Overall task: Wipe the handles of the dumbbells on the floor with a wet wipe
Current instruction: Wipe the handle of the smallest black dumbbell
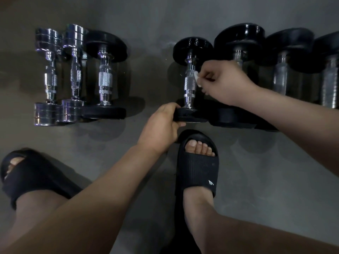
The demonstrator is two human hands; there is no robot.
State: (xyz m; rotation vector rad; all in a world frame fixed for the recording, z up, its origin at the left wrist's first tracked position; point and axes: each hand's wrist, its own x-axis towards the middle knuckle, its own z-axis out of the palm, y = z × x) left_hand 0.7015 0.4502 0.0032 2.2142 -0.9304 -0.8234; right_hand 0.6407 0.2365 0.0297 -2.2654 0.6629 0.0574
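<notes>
Grey floor (pixel 256 162). On it lies the black-plate dumbbell (pixel 192 50): heavy, rigid, probably prone to roll, so best steadied at a plate. Grip: left hand (pixel 161 125) curled round near plate (pixel 190 116). Wiping: right hand (pixel 223 81) pinches wet wipe (pixel 197 77), soft and limp, against chrome handle (pixel 189 85).

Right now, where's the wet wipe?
Head view, right of centre: the wet wipe is pinched in the right hand against the right side of the chrome handle of the black dumbbell whose near plate the left hand grips.

Three dumbbells (pixel 77 74) lie left of four others (pixel 256 74) on the floor (pixel 150 33).
</notes>
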